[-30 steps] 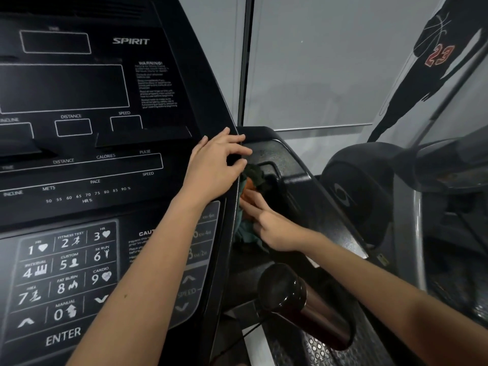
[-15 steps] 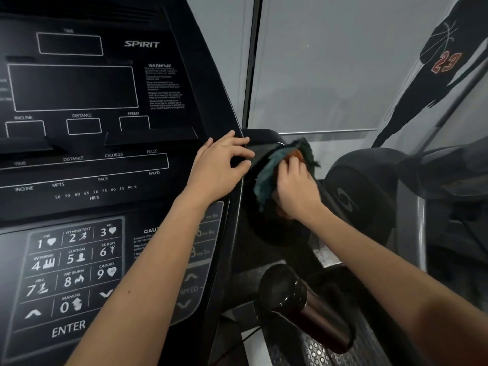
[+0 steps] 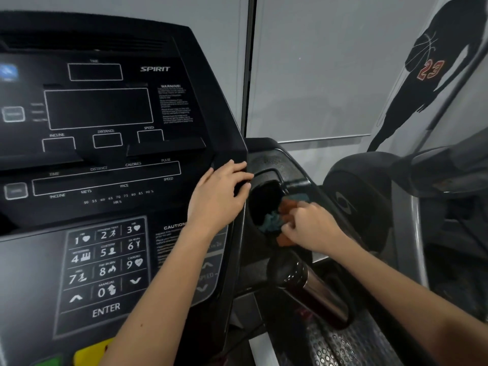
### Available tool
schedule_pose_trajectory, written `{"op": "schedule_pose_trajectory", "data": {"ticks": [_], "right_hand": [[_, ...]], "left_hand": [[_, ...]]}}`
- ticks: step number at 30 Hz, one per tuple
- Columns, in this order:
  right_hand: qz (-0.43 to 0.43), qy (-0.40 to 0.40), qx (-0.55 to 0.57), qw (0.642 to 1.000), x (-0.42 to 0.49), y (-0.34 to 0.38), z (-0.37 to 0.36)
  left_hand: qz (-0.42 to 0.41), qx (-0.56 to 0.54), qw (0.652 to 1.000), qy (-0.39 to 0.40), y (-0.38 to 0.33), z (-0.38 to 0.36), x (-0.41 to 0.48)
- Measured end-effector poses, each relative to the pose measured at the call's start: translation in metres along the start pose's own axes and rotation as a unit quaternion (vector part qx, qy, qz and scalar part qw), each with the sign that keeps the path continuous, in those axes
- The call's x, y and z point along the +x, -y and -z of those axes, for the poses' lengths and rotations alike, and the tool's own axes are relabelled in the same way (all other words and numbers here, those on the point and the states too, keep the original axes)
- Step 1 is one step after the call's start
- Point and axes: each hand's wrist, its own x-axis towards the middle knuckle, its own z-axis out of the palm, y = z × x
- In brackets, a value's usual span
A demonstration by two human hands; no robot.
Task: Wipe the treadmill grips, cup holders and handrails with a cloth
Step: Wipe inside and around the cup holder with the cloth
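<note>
A black cup holder (image 3: 266,178) sits in the treadmill's right side panel, just right of the console. My right hand (image 3: 311,225) grips a teal and orange cloth (image 3: 272,223) and presses it into the holder's near right side. My left hand (image 3: 219,196) rests flat, fingers spread, on the console's right edge beside the holder. Below the holder, a shiny metal pulse grip (image 3: 314,289) angles toward me on the black handrail (image 3: 351,336). Part of the cloth is hidden under my right hand.
The black console (image 3: 105,154) with a number keypad (image 3: 105,262) fills the left. A grey wall (image 3: 317,75) with a dark player silhouette (image 3: 425,75) stands behind. Another machine (image 3: 396,186) with a grey upright is close on the right.
My right hand has brought the cloth down from the holder's upper rim into the holder's near side. The view has tilted up slightly. My left hand has stayed on the console edge.
</note>
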Motion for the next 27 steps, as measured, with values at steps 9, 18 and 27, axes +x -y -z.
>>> {"op": "schedule_pose_trajectory", "data": {"ticks": [9,18,27], "right_hand": [[-0.077,0.059,0.343,0.934,-0.005,0.034,-0.003],[-0.141,-0.029,0.696,0.703,-0.028,0.037,0.009],[-0.093,-0.065,0.701,0.704,-0.027,0.029,0.009]], "left_hand": [[-0.027,0.021,0.999,0.005,-0.005,0.007,-0.057],[-0.016,0.013,1.0,0.02,-0.011,0.011,-0.062],[-0.002,0.048,0.998,0.05,-0.025,0.004,-0.047]]}}
